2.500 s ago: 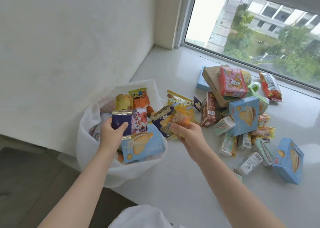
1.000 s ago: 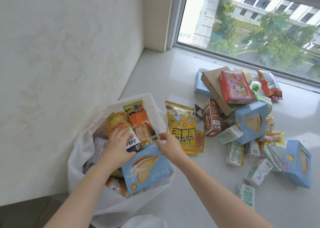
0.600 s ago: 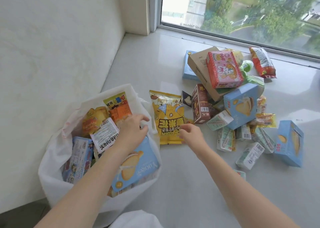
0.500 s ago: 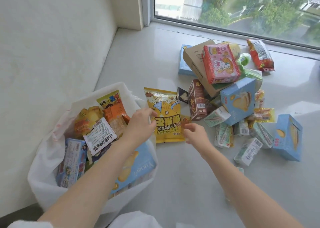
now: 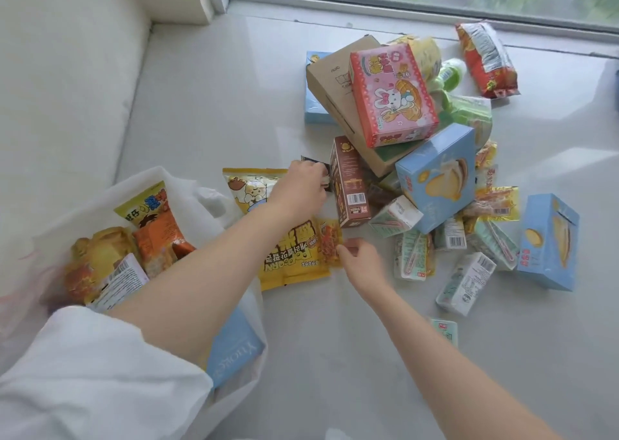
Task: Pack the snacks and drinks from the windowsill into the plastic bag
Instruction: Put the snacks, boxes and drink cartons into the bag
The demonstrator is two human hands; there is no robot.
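1. Head view shows the white plastic bag (image 5: 201, 195) at lower left of the frame, hanging off the edge of the windowsill (image 5: 217, 104), its mouth open and already well filled: an orange snack packet (image 5: 157, 228), yellow packets and a light blue box (image 5: 231, 349) show inside it.
2. Most of the job looks undone, by my judgement: a heap remains on the sill at centre right, including a pink rabbit box (image 5: 392, 94), a brown cardboard box (image 5: 331, 84), a brown carton (image 5: 350, 185), blue cake boxes (image 5: 435, 178), several small drink cartons (image 5: 465, 282) and a red packet (image 5: 485, 57) by the window.
3. A yellow popcorn bag (image 5: 291, 255) lies flat between bag and heap, partly under the left forearm.
4. The left hand (image 5: 301, 188) reaches over it, fingers curled onto a small dark packet (image 5: 315, 165) beside the brown carton; whether it has a firm grip I cannot tell.
5. The right hand (image 5: 361, 262) pinches a small orange sachet (image 5: 330, 242) at the popcorn bag's edge.
6. Both small items seem next for the bag.
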